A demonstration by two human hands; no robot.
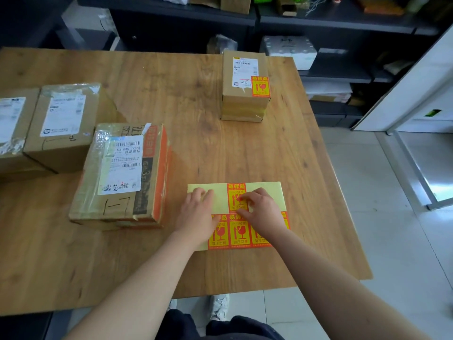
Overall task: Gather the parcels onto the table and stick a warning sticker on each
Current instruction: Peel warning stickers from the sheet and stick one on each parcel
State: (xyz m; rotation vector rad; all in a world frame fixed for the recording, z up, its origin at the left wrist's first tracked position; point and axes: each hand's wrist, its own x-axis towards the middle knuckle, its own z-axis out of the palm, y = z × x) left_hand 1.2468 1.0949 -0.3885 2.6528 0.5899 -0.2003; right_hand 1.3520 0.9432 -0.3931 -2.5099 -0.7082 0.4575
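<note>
Near the front edge of the table, towards its right corner, our sticker sheet lies flat. Our left hand presses the sheet's bare yellow part with nearly straight fingers, gripping nothing. Our right hand curls finger and thumb at the right edge of a warning sticker in the upper row, pinching it. Left of the sheet lies a taped parcel with an orange side. Farther left sit a plastic-wrapped parcel and, at the left edge, a half-seen parcel. Towards the far right corner stands a small parcel bearing a fragile sticker.
</note>
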